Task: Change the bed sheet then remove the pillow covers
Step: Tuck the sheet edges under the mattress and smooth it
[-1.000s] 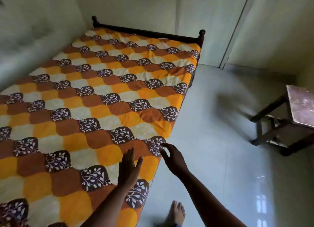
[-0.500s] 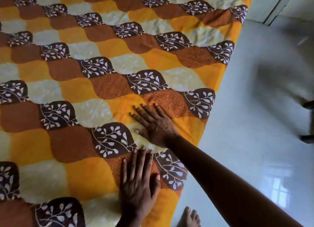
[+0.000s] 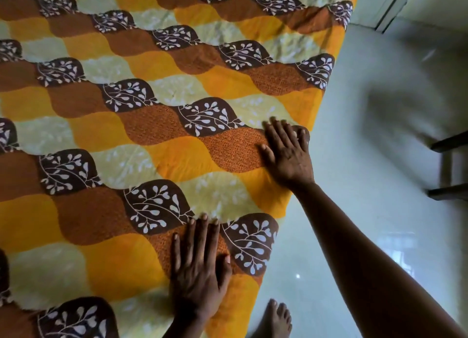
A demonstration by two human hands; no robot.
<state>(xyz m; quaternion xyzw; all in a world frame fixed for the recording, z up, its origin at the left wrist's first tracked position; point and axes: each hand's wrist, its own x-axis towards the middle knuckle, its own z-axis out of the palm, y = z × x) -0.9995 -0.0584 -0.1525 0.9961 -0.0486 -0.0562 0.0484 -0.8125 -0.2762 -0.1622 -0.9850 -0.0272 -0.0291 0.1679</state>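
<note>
The bed sheet (image 3: 157,140) is pressed flat under both outspread palms, nothing gripped; the right hand (image 3: 287,155) lies beyond the left hand (image 3: 200,269); creases are best swept outward past the fingertips toward the mattress edge.

I see the bed sheet (image 3: 157,145), wavy patches of orange, brown and pale yellow with dark brown panels of white leafy sprigs, spread flat and mostly smooth across the bed, its right edge turning down over the side.
</note>
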